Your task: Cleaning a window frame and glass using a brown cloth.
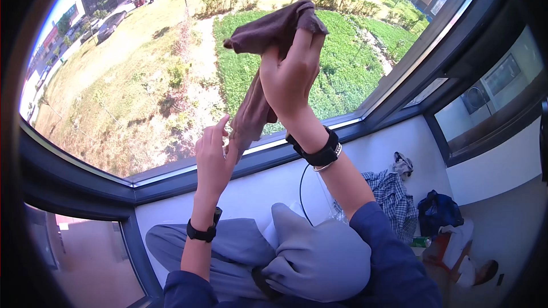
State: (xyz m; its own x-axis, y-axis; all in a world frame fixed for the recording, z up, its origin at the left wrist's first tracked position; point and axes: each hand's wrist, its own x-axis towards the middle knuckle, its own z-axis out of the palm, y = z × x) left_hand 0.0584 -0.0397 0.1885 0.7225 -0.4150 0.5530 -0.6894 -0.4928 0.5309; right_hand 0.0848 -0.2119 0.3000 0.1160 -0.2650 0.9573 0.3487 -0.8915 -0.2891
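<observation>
My right hand [293, 72] is raised in front of the window glass, closed around a crumpled brown cloth [267, 34]. One end of the cloth juts out to the left above the fingers, while a long part [252, 111] slants down towards my left hand [214, 154]. That left hand is lower, its fingers apart and its thumb beside the cloth's blurred lower end; whether they touch is unclear. A black strap [319, 147] and a silver bracelet [327, 164] circle my right wrist. Another black strap [201, 231] is on my left wrist.
The dark window frame [257, 147] runs above a white wall [257, 179], close to my bent knees in grey trousers [317, 261]. A thin black cable [302, 192] hangs there. At right lie checked fabric [389, 196], a dark blue bag [439, 209] and a green can [421, 241].
</observation>
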